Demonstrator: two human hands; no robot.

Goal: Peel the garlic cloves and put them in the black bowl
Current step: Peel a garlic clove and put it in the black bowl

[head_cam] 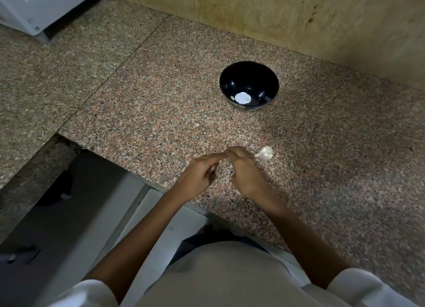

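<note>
Sitting on speckled granite, glossy round bowl, papery garlic

A glossy black bowl and white garlic bulb sit on the pink-brown speckled granite counter.

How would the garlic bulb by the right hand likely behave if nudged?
The garlic bulb looks rounded with a short stem, so it would probably rock or roll rather than slide. Its papery white skin suggests it is light and may flake. The polished counter would likely offer little grip.
</note>
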